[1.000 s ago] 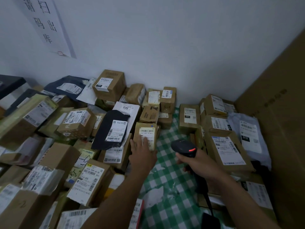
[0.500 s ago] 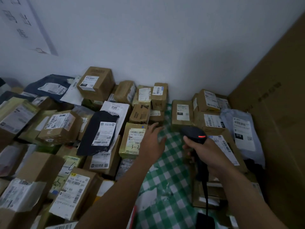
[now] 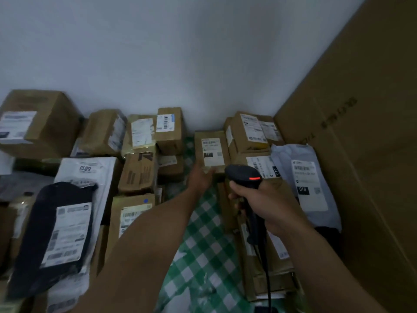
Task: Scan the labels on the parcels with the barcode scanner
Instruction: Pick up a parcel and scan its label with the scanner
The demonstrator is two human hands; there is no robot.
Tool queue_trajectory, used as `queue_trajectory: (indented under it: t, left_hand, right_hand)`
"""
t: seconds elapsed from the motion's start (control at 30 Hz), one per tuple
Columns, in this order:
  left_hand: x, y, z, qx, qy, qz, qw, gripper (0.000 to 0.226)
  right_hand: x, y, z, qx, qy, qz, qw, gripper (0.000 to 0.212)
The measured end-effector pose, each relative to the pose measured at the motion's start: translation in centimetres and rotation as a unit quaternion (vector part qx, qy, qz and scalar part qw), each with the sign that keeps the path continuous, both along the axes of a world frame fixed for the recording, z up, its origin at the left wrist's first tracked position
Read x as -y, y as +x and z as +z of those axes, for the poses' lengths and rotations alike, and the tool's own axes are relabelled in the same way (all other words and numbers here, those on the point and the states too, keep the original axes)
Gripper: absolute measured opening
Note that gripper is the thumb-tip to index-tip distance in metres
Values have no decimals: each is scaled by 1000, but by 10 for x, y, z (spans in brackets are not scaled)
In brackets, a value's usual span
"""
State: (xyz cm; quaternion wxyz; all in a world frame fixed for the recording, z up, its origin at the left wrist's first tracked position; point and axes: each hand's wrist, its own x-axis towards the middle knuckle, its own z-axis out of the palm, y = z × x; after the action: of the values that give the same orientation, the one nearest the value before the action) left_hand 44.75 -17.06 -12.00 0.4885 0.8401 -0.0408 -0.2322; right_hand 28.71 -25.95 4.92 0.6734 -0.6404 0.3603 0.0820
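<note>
Head view: left hand [image 3: 200, 177] outstretched at parcel [image 3: 211, 152].

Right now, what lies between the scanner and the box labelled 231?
Nothing: in the head view the scanner head sits just below the box, beside the left hand.

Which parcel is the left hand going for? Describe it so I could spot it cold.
Start at the white back wall, where the strip of green checked cloth meets it. The brown box standing upright there, just left of the stacked boxes in the right corner, is the one at the left hand. Its front label carries a black patch reading 231, unlike the 010 labels beside it.
</note>
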Motion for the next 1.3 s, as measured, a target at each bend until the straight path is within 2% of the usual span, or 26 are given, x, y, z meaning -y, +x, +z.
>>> queue_trajectory:
  t: [0.13,0.17,0.27,0.33,0.43,0.57,0.63,0.83,0.9,1.0,1.07,1.23,1.3]
  left_hand:
    - [16,17,-19,-91,-13,76,993,77]
    - [17,22,-24,-112,-18,98,989,77]
    - [18,22,-23,-145,-57,155,976,54]
    - [15,16,-18,-130,-74,179,972,50]
    - [9,-3,-2,-54,-94,196,975,49]
    - [-10,-31,19,47,-131,202,969,62]
    - [-22,-43,33,99,-114,204,967,66]
    - [-59,-76,79,206,-130,217,945,63]
    - [-64,-83,93,201,-146,236,940,62]
    - [-69,-86,115,180,-196,248,932,65]
    - [-73,-92,130,158,-232,257,925,65]
    - [-93,-146,148,120,-277,274,913,56]
    - [-103,-171,147,96,-285,274,914,52]
  right_hand:
    - [10,6,-12,-17,6,-18,1000,16]
    - [12,7,-14,-16,9,-23,1000,16]
    - [14,6,-14,-12,12,-26,1000,16]
    - [13,5,-12,-3,12,-26,1000,16]
    - [11,1,-7,12,14,-22,1000,17]
    - [3,-9,2,31,23,-23,999,22]
    - [-1,-15,7,51,19,-21,998,24]
    - [-16,-38,18,96,-8,-32,995,15]
    - [-21,-48,15,101,-14,-34,994,11]
    - [-25,-61,6,83,-1,-23,996,29]
    - [-26,-68,5,80,24,-31,996,33]
    - [-31,-80,12,126,9,-68,990,45]
    - [-35,-84,18,141,6,-79,987,43]
